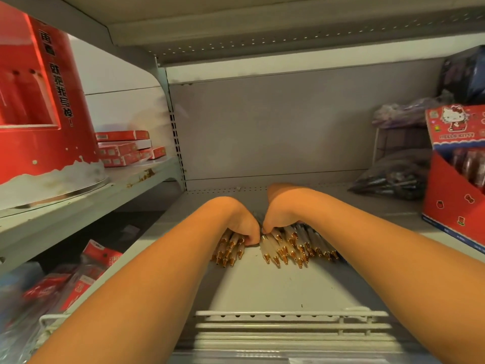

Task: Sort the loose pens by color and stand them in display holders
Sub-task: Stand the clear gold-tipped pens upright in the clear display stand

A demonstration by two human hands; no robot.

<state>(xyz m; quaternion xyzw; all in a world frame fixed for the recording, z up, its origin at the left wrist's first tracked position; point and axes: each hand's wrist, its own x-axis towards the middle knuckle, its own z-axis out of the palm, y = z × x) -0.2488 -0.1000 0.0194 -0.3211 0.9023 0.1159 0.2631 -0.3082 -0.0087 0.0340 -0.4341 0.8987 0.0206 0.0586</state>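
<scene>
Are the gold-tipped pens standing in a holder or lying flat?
Lying flat: the pale gold-tipped pens lie in two bunches on the grey metal shelf, under the left hand and right hand.

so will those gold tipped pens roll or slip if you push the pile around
Probably stiff: the pens lie straight, none bending. Their round, glossy barrels and tapered metal tips suggest they would roll and slide on the smooth shelf once loosened. Each is likely light, yet a bundle could fan out under the left hand and right hand.
</scene>
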